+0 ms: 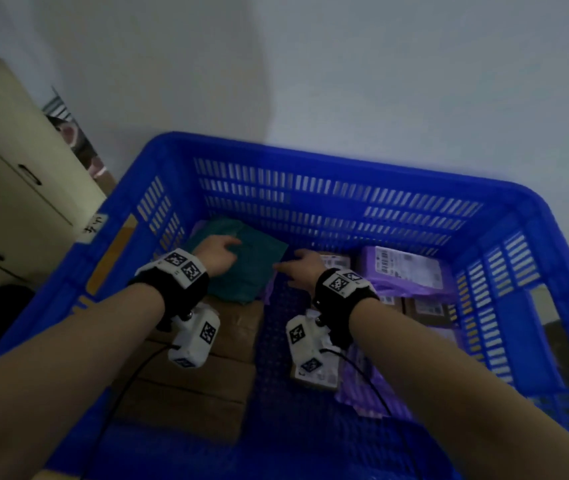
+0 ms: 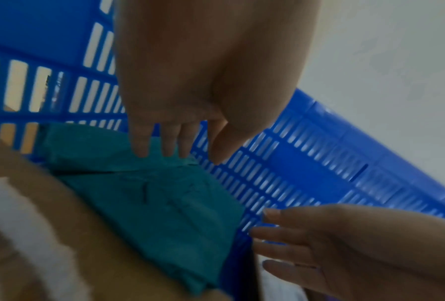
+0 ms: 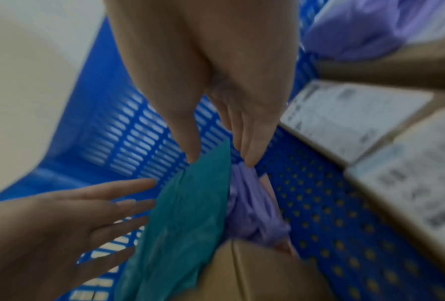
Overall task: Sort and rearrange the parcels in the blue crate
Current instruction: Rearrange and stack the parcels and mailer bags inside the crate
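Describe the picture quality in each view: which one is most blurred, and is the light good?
Head view: dim, bluish light; the blue slatted plastic crate bulges from wide-angle distortion, fairly sharp. Left wrist view: the teal plastic mailer bag is readable, the brown cardboard box in front smeared. Right wrist view: most blurred; the white shipping labels are unreadable.

Parcels (image 1: 404,268) inside crate (image 1: 345,157), hands (image 1: 215,252) above.

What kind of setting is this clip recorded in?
Probably a parcel sorting or storage room, though little of the room shows. A large blue crate holds labelled cardboard boxes, purple mailer bags and a teal mailer bag. It stands against a plain wall beside a beige cabinet.
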`<act>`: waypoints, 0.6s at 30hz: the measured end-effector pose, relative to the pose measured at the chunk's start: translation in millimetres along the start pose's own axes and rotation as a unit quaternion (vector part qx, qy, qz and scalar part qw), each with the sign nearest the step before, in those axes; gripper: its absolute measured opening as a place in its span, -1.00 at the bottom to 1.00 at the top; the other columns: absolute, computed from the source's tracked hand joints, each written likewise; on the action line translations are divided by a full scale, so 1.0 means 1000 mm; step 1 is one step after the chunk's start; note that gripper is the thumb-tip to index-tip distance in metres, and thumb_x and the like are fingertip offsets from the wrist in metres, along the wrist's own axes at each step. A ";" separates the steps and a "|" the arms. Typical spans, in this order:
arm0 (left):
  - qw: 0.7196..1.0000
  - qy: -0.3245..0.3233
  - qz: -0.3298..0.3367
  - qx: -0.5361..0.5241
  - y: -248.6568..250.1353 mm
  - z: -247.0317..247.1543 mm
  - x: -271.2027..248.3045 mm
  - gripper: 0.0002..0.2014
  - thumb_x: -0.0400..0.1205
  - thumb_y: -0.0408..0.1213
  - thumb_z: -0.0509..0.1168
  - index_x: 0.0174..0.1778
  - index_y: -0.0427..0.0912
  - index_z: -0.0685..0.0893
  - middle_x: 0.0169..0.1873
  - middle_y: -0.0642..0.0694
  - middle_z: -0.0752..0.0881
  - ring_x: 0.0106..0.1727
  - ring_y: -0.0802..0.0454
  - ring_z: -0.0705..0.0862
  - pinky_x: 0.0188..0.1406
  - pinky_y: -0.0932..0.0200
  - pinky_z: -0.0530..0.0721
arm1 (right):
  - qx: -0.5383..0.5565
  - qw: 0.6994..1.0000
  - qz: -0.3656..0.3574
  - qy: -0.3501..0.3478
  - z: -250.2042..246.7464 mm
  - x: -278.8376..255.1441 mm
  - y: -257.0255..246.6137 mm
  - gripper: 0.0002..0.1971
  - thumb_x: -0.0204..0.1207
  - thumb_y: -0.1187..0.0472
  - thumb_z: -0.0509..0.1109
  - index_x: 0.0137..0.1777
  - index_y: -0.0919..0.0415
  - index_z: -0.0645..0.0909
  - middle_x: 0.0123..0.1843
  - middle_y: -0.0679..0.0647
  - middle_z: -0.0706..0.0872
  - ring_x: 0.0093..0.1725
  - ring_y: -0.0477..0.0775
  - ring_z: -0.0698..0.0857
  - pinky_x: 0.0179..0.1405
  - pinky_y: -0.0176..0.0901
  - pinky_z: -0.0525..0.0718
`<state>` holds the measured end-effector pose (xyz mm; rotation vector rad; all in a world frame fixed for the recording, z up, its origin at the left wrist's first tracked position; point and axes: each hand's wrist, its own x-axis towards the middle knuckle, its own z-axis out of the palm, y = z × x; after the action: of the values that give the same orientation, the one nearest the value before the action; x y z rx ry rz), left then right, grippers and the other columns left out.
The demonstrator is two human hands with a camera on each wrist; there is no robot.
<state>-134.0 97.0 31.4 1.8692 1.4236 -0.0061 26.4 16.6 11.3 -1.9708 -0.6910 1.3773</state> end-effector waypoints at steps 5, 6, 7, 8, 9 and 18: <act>0.997 -0.049 -0.038 0.040 -0.015 0.007 0.006 -0.54 0.71 -0.44 0.05 0.53 -0.07 0.44 0.57 -0.19 0.36 -0.21 -0.01 0.61 -0.40 0.21 0.48 | 0.084 0.996 0.013 -0.007 0.031 0.012 0.005 -0.44 0.44 0.35 0.51 0.42 0.46 0.44 0.39 0.29 0.60 0.32 0.29 0.63 0.35 0.13 0.61; 0.997 -0.054 -0.037 0.045 -0.016 0.007 0.005 -0.53 0.71 -0.45 0.03 0.54 -0.07 0.43 0.60 -0.18 0.31 0.07 -0.10 0.66 -0.23 0.17 0.58 | 0.099 0.995 0.017 0.009 0.035 0.015 0.005 -0.43 0.42 0.35 0.53 0.40 0.47 0.45 0.37 0.31 0.61 0.30 0.30 0.64 0.32 0.16 0.63; 0.997 -0.055 -0.035 0.050 -0.017 0.007 0.005 -0.52 0.70 -0.47 0.03 0.54 -0.07 0.43 0.62 -0.16 0.28 0.35 -0.14 0.56 0.02 0.13 0.60 | 0.118 0.993 0.022 0.021 0.037 0.020 0.006 -0.43 0.39 0.34 0.54 0.38 0.49 0.47 0.34 0.33 0.63 0.27 0.31 0.66 0.30 0.16 0.65; 0.997 -0.055 -0.035 0.052 -0.020 0.007 0.004 -0.51 0.70 -0.48 0.03 0.55 -0.07 0.42 0.63 -0.15 0.26 0.50 -0.13 0.44 0.21 0.14 0.54 | 0.135 0.990 0.028 0.027 0.038 0.024 0.007 -0.43 0.37 0.34 0.56 0.35 0.52 0.50 0.31 0.35 0.65 0.24 0.31 0.68 0.28 0.15 0.67; 0.997 -0.055 -0.035 0.049 -0.022 0.007 0.004 -0.50 0.69 -0.49 0.03 0.56 -0.07 0.41 0.63 -0.14 0.26 0.56 -0.13 0.37 0.32 0.15 0.48 | 0.147 0.988 0.030 0.028 0.039 0.024 0.006 -0.45 0.36 0.34 0.57 0.32 0.53 0.53 0.29 0.35 0.67 0.22 0.30 0.69 0.28 0.13 0.67; 0.999 -0.027 -0.013 -0.014 -0.021 -0.005 -0.007 -0.57 0.72 -0.32 0.13 0.55 -0.11 0.41 0.60 -0.12 0.33 0.58 -0.09 0.35 0.43 0.17 0.38 | 0.120 0.990 -0.055 0.040 0.043 0.008 -0.016 -0.80 0.38 0.45 0.52 0.00 0.38 0.67 0.15 0.40 0.73 0.13 0.36 0.73 0.16 0.26 0.71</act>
<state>-156.3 95.4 25.9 1.8142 1.4036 -0.0479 -12.5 41.7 7.5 -1.7624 -0.5604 1.2453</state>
